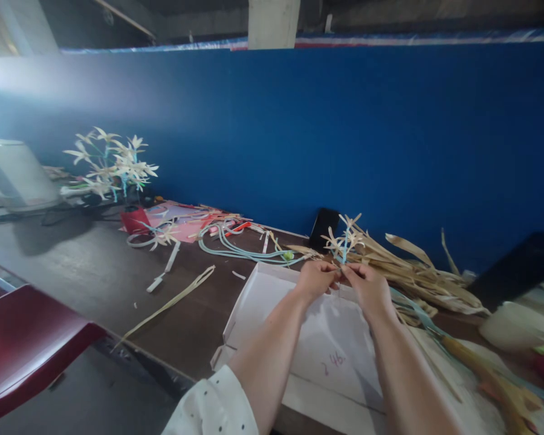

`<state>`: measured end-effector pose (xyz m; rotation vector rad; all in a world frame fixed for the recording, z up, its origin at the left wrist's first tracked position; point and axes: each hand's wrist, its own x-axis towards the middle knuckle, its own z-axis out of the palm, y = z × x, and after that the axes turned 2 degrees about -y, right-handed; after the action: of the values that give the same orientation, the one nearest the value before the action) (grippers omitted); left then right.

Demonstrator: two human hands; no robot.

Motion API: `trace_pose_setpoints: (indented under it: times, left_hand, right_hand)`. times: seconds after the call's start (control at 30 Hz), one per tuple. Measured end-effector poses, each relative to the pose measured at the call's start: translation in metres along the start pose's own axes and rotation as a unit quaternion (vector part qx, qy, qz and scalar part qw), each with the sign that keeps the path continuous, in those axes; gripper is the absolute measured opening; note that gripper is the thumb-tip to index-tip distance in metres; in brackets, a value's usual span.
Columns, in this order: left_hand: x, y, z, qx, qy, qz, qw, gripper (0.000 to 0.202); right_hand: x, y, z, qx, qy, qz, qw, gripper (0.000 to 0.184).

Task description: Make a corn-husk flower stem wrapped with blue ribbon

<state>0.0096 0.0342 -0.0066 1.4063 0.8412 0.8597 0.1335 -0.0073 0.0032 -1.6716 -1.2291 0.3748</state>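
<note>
Above the white cardboard (317, 338), my left hand (317, 277) and my right hand (368, 287) meet with pinched fingertips. Between them they grip the lower stem of a small craft flower spray (346, 238), which stands upright with cream petals and a light blue wrapped stem. Both hands are closed on that stem; the exact finger contact is partly hidden. Just beyond the hands lies a bundle of dried husk strips (417, 278). A dark phone-like object (323, 229) leans against the blue partition behind the flowers.
A fuller bunch of similar flowers (113, 163) rises from a red pot (135, 221) at left. Blue cords (226, 244), pink paper (185, 232) and a long pale strip (172, 302) lie on the dark table. A red chair (31, 344) stands at the near left; a white bowl (521, 326) sits right.
</note>
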Motion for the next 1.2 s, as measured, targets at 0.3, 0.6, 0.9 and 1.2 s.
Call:
trace_pose_setpoints:
  times: [0.3, 0.6, 0.9, 1.2]
  left_hand:
    - [0.0, 0.004, 0.002, -0.095, 0.014, -0.03, 0.995, 0.006]
    - [0.001, 0.003, 0.0, -0.158, 0.014, -0.02, 0.987, 0.008]
    - [0.002, 0.002, -0.001, -0.167, 0.022, -0.012, 0.986, 0.006]
    - [0.003, -0.001, 0.0, -0.154, 0.025, -0.014, 0.988, 0.008]
  right_hand:
    - [0.0, 0.0, 0.0, 0.01, 0.012, -0.003, 1.0, 0.039]
    - [0.003, -0.001, -0.002, 0.056, 0.119, 0.021, 0.991, 0.047]
    - [0.005, 0.01, 0.006, 0.038, 0.006, -0.002, 0.999, 0.039]
    - [0.001, 0.007, 0.01, 0.061, -0.031, -0.006, 0.998, 0.036]
